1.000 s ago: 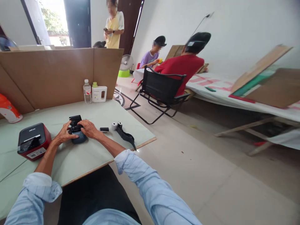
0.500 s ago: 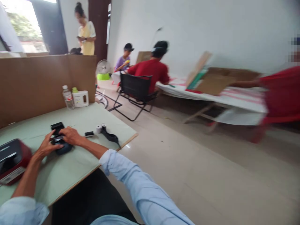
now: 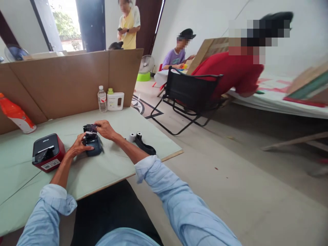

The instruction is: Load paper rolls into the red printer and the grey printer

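A small dark-blue label printer [image 3: 92, 146] with its black lid raised sits on the pale green tabletop [image 3: 107, 167]. My left hand [image 3: 77, 146] grips its left side with curled fingers. My right hand [image 3: 105, 129] reaches over the top and pinches the raised lid [image 3: 90, 129]. Just right of the printer lie a white paper roll [image 3: 131, 137] and a black curved part [image 3: 145, 146].
A red and black printer [image 3: 48, 151] stands to the left. A water bottle [image 3: 102, 99] and white jug [image 3: 115, 101] stand by the cardboard screen [image 3: 66, 80]. An orange and white bottle [image 3: 15, 114] lies far left. A black folding chair [image 3: 191, 95] and several other people are beyond.
My right hand has lifted from the printer body to its raised lid. The view swung right and back. The person in red now leans nearer on the right.
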`<state>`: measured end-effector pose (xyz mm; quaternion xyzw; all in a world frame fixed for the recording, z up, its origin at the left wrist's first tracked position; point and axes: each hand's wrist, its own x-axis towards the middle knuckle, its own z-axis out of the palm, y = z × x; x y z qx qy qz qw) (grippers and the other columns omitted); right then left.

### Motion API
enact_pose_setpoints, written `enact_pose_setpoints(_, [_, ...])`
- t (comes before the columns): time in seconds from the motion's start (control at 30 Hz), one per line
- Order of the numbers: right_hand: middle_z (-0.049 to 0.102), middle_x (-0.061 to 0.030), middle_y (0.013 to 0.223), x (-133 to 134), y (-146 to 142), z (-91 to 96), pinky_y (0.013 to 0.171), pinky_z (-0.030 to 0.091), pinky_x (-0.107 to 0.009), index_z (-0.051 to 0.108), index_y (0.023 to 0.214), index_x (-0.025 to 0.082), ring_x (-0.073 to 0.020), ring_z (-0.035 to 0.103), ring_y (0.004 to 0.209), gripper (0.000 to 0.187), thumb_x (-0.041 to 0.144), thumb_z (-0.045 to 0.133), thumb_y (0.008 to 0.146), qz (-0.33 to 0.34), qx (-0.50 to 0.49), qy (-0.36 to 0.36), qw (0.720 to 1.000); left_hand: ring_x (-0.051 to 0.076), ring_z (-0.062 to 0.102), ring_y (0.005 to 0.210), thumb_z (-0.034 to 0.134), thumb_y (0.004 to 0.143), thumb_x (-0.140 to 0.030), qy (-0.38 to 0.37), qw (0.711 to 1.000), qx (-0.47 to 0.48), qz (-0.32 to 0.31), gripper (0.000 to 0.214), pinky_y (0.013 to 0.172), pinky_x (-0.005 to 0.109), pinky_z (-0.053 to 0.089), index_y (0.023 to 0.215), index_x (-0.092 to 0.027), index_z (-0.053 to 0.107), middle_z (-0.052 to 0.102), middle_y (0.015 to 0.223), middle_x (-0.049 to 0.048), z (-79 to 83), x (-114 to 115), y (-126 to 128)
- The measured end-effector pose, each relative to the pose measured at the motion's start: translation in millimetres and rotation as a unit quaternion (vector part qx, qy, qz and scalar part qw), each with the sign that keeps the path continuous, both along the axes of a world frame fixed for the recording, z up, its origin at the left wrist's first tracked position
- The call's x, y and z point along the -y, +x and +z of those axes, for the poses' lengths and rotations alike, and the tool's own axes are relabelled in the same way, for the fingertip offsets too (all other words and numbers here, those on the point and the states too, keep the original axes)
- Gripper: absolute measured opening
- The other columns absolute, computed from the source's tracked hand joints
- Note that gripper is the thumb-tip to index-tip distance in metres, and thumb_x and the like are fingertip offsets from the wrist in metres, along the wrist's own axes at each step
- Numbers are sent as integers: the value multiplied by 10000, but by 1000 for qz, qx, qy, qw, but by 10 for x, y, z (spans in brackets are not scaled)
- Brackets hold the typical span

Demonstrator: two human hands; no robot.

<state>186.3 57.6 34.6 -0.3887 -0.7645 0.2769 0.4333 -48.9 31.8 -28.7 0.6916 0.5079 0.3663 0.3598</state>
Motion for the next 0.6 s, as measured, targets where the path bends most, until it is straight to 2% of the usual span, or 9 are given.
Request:
enact_pose_setpoints(0.1, [578, 45, 647, -85, 320, 178, 592, 417, -217, 706, 804, 175, -121, 533, 632, 270, 412, 654, 922, 17, -78, -29, 996, 396, 570, 1351, 1002, 500, -507, -24, 999, -22, 9, 1110, 1157, 549, 505, 1503, -272, 590, 492, 1526, 133, 31, -27, 1])
enact_pose_setpoints(0.23, [575, 39, 636, -20, 863, 278, 532, 402, -217, 686, 787, 188, -112, 526, 568, 345, 524, 709, 862, 17, -97, -62, 993, 421, 539, 1411, 1011, 487, -512, -42, 999, -20, 25, 1093, 1197, 559, 481, 1477, -276, 612, 485, 1508, 130, 78, -30, 33])
enact_pose_setpoints(0.4, [595, 27, 561, 204, 1385, 139, 528, 402, -224, 700, 758, 176, -124, 563, 540, 278, 445, 698, 829, -53, -27, -116, 991, 434, 528, 1436, 1016, 475, -501, -49, 999, -5, 24, 1060, 1207, 555, 479, 1434, -251, 640, 454, 1502, 131, 69, -26, 51])
enact_pose_setpoints(0.6, [634, 19, 552, 422, 1569, -90, 547, 399, -232, 709, 740, 176, -130, 565, 547, 232, 383, 636, 814, -63, 26, -148, 987, 469, 501, 1455, 1029, 447, -475, -53, 998, 4, 25, 1066, 1204, 586, 472, 1415, -234, 656, 435, 1533, 153, 52, -43, 38])
